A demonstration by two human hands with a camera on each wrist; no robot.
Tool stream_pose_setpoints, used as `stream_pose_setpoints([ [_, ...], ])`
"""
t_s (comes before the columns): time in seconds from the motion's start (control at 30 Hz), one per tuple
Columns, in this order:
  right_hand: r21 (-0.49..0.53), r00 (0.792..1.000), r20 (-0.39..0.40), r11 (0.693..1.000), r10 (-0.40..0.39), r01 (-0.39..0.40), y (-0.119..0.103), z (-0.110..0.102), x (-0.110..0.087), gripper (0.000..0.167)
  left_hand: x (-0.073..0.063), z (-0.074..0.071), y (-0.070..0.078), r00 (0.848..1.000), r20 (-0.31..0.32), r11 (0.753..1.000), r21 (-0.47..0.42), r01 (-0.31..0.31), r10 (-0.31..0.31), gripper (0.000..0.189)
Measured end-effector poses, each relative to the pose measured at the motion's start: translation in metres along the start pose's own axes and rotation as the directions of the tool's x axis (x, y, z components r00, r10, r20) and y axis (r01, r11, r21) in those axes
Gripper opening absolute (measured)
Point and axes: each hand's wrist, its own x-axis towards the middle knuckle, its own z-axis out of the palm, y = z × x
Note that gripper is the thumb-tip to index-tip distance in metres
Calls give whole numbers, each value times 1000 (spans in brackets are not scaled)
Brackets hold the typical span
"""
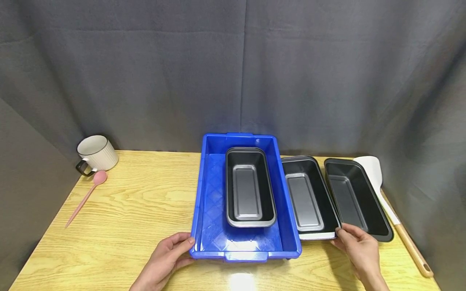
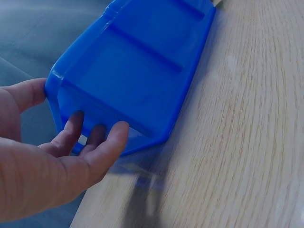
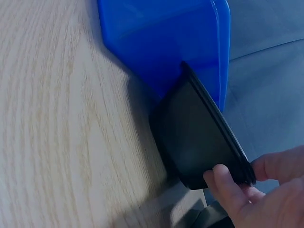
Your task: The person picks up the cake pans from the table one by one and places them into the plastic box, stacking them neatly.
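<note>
- Gripped pan (image 1: 309, 198), one of three dark loaf pans in view, stands at the right side of the blue tray, which overlaps its left edge; whether the two touch is unclear.
- One right hand (image 1: 358, 250) pinches that pan at its near right corner, thumb at the rim and fingers against the outer wall.
- One inner pan (image 1: 247, 192), the only one of the three in the tray, lies lengthwise toward the tray's right side.
- One outer pan (image 1: 350, 198) lies farther right on the table, just beside the gripped one.
- One blue tray (image 1: 213, 202), at the middle.
- One left hand (image 1: 169, 256) grips the tray's near left corner, thumb on the rim.
- One spatula (image 1: 391, 214), white with a wooden handle, at the far right.
- One white mug (image 1: 100, 155) with one black handle, at the far left.
- One pink spoon (image 1: 85, 198), its bowl just beside the mug.
- One wooden table (image 1: 145, 194) below, with grey cloth (image 1: 164, 81) behind.
</note>
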Motion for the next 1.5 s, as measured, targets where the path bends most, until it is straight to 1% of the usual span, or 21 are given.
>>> stream_pose_setpoints([
  [0.1,-42,1000,25,999,18,-17,-14,6,-10,8,0,0,0,1000,-1,1000,4,-1,1,51],
  [0.2,-106,997,59,993,48,-41,-35,15,-25,6,0,0,0,1000,-7,1000,6,3,-3,51],
  [0.27,-127,995,79,991,53,-42,-44,19,-32,5,0,0,0,1000,-10,1000,8,4,-4,51],
  [0.3,-118,995,87,992,52,-41,-47,21,-34,6,1,0,0,1000,-11,1000,9,3,-3,51],
  [0.47,-141,993,107,990,46,-31,-52,22,-38,9,1,0,-2,1000,-15,1000,9,3,-2,48],
  [0.57,-146,993,108,989,38,-22,-49,19,-34,9,1,0,-2,1000,-22,1000,10,5,-5,47],
  [0.67,-104,995,100,995,5,5,-35,12,-24,9,1,0,-2,1000,-27,1000,9,7,-7,46],
  [0.7,-98,994,109,995,-14,24,-31,9,-20,9,1,0,-2,1000,-27,1000,8,8,-7,45],
  [0.8,-24,995,96,999,-33,36,-16,0,-8,8,1,0,-2,1000,-25,1000,8,9,-8,45],
  [0.9,25,996,88,999,-26,24,-8,-5,-2,11,1,1,-2,1000,-22,1000,9,8,-8,44],
  [0.93,53,997,73,999,-16,12,-5,-6,0,13,1,1,-2,1000,-20,1000,8,6,-6,44],
  [1.1,99,996,72,994,-46,39,0,-11,7,14,1,0,-2,1000,-9,1000,5,-3,3,44],
  [1.2,108,996,67,993,-60,53,2,-13,10,14,1,0,-2,1000,-4,1000,3,-5,5,44],
  [1.33,118,998,42,992,-53,48,2,-16,11,14,1,0,-2,1000,0,1000,2,-5,5,43],
  [1.43,128,999,23,991,-48,45,2,-20,13,17,1,0,-2,1000,0,1000,5,-7,7,42],
  [1.5,148,999,10,988,-42,40,2,-23,15,16,1,0,-3,1000,1,1000,6,-8,8,43],
])
